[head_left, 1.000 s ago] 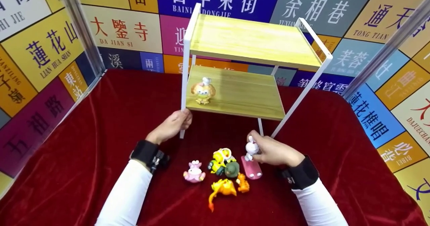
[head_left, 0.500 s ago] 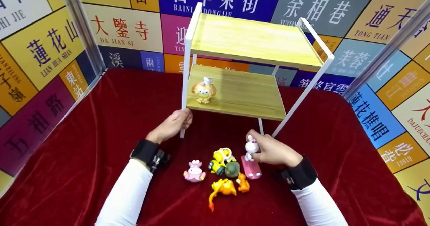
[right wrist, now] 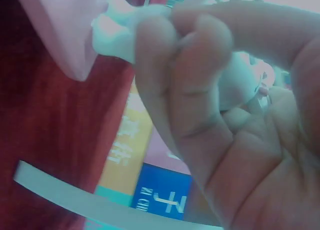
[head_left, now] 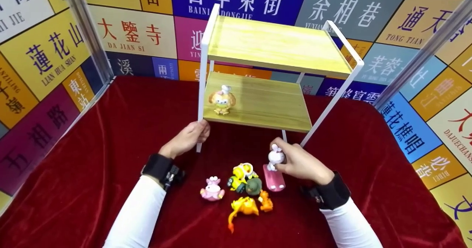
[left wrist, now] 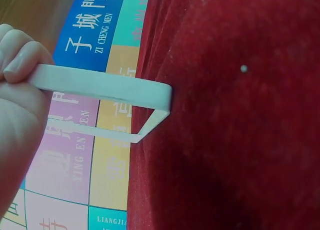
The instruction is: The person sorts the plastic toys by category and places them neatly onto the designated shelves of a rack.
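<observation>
My left hand point(head_left: 187, 138) grips the front left white leg point(left wrist: 105, 83) of a small two-tier shelf point(head_left: 269, 109), just under its lower board. In the left wrist view the fingers curl round that white bar. With my right hand point(head_left: 305, 164) I hold a white rabbit figurine point(head_left: 276, 156) by its body, upright in front of the shelf. A pink slab-like base point(head_left: 274, 181) extends from the rabbit's feet toward me. The right wrist view shows the curled fingers covering most of the rabbit. A yellow-orange dog figurine point(head_left: 222, 101) with a white hat stands at the lower board's left end.
Several toy figurines lie on the dark red cloth point(head_left: 110, 159) between my arms: a pink one point(head_left: 212, 189), a yellow-and-white one point(head_left: 241, 171), a green-hatted one point(head_left: 253, 186), a yellow one with a long tail point(head_left: 245, 206) and a small orange one point(head_left: 265, 201). Patterned walls point(head_left: 136, 27) enclose the back and sides.
My right hand and the rabbit have shifted slightly forward toward the shelf, with the pink base moving along. The left hand keeps its grip on the shelf leg.
</observation>
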`<state>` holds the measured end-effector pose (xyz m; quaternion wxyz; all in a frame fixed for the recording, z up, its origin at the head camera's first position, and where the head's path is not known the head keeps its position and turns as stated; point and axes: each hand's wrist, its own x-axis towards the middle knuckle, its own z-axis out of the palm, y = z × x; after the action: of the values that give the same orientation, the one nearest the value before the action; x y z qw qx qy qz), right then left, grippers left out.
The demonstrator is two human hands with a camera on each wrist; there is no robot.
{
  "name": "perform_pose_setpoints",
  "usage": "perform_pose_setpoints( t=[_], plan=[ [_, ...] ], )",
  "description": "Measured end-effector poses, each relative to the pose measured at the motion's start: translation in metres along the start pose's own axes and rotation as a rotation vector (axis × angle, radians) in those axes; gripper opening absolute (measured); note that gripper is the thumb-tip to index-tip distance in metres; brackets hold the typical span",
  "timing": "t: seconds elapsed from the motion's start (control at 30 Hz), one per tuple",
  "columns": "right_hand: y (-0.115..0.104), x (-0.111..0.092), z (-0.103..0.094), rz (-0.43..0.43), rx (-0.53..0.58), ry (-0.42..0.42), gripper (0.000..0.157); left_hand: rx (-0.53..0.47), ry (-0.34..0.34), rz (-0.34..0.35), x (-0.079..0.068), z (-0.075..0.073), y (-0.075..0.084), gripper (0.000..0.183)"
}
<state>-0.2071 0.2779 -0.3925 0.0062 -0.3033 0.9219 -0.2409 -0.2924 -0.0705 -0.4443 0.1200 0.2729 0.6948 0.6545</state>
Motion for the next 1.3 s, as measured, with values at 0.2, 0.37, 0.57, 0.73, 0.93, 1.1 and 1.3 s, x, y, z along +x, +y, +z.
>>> perform_pose_setpoints(
  t=[0.2, 0.37, 0.57, 0.73, 0.93, 1.1, 1.3],
  plan=[
    [-0.021, -0.007, -0.017, -0.063, -0.011, 0.095, 0.039, -0.033, -0.010, 0.014, 0.003, 0.003, 0.004, 0.035],
    [-0.043, -0.008, -0.030, -0.091, 0.055, 0.120, 0.045, -0.044, -0.017, 0.017, 0.001, 0.001, 0.003, 0.035],
    [-0.060, 0.000, -0.052, -0.069, 0.245, 0.160, 0.050, -0.042, -0.027, 0.003, 0.000, 0.000, 0.001, 0.038],
    [-0.067, 0.017, -0.070, 0.015, 0.344, 0.206, 0.052, -0.044, -0.021, 0.003, -0.002, -0.002, -0.001, 0.035],
    [-0.072, 0.042, -0.082, 0.071, 0.353, 0.252, 0.052, -0.029, -0.014, -0.002, -0.003, -0.002, -0.001, 0.036],
    [-0.072, 0.065, -0.091, 0.130, 0.321, 0.288, 0.055, -0.018, -0.014, -0.006, 0.001, 0.000, -0.003, 0.037],
    [-0.068, 0.086, -0.101, 0.202, 0.265, 0.274, 0.055, -0.007, -0.021, 0.002, 0.002, 0.000, 0.001, 0.038]
  ],
)
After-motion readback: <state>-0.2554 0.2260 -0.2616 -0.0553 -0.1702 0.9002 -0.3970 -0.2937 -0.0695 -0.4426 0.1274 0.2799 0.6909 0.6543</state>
